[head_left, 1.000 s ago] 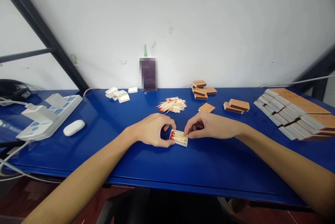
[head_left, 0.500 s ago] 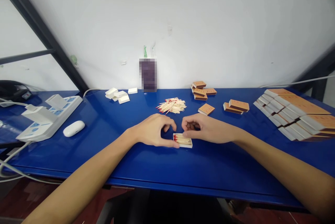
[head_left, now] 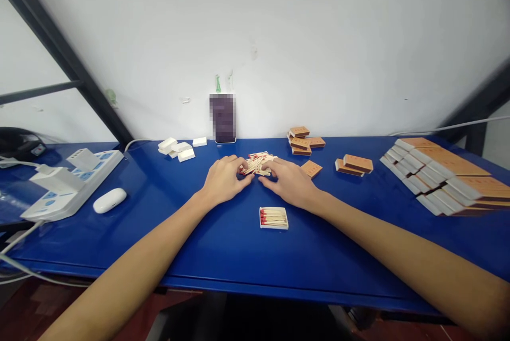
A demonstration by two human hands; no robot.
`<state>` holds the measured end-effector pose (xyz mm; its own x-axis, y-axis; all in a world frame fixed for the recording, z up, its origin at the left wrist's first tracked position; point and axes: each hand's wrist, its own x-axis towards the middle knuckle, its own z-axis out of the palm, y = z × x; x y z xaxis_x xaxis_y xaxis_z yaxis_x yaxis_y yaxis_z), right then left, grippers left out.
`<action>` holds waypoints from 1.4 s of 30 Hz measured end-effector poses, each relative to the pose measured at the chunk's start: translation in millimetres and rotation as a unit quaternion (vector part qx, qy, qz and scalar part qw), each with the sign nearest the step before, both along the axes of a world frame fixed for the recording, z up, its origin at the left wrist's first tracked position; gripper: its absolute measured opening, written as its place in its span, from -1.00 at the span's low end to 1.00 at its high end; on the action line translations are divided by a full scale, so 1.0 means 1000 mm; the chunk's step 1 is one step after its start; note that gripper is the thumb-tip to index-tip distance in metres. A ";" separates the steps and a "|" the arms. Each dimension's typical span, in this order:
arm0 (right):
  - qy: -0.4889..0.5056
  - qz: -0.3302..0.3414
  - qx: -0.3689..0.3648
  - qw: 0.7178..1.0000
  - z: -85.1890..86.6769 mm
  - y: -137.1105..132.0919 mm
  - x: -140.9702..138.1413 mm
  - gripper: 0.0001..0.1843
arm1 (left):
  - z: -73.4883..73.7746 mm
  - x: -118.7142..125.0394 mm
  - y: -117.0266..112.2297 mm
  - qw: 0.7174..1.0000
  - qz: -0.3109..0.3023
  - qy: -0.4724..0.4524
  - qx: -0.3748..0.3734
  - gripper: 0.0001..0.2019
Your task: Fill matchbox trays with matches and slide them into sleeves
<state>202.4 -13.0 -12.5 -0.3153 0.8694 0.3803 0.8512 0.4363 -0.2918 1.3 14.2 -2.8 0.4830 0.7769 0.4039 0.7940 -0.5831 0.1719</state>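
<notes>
A loose pile of red-tipped matches [head_left: 258,162] lies on the blue table, with a hand at either side. My left hand [head_left: 227,179] reaches its left edge, thumb and fingers apart. On the right edge is my right hand [head_left: 290,181], its fingers also spread around the matches. Nothing shows gripped in either hand, though some fingertips are among the sticks. Nearer to me sits a white matchbox tray [head_left: 274,227], holding several matches with their red heads to the left. Neither hand touches that tray.
White trays [head_left: 186,155] lie at the back left. Orange matchbox sleeves [head_left: 299,143] are piled at the back, two more boxes [head_left: 358,163] to their right, and a large stack [head_left: 454,171] at far right. A power strip [head_left: 79,187] and a white case [head_left: 110,200] stand left.
Both hands have left the matchbox tray and moved forward to the loose match pile. The tray now lies uncovered, its matches in full view. The camera view has shifted slightly.
</notes>
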 end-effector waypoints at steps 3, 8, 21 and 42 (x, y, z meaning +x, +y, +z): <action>-0.005 -0.008 -0.004 1.000 -0.001 0.000 -0.001 -0.81 | -0.002 0.001 0.001 1.000 0.020 0.008 0.009 -0.71; 0.005 0.000 0.000 1.000 -0.003 -0.003 0.000 -0.80 | -0.003 0.002 0.002 0.999 0.038 0.022 0.015 -0.75; 0.038 -0.001 0.005 0.999 -0.004 -0.004 -0.001 -0.80 | -0.002 0.005 0.001 0.995 0.027 0.088 0.048 -0.85; 0.053 0.181 -0.104 0.977 0.013 -0.027 0.021 -0.86 | 0.013 -0.006 -0.018 0.982 -0.178 -0.002 -0.059 -0.75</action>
<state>223.7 -40.5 0.6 -0.5844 0.7707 0.2540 0.6127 0.6243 -0.4846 -5.2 -3.7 10.1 0.7310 0.6009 0.3234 0.5427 -0.7992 0.2583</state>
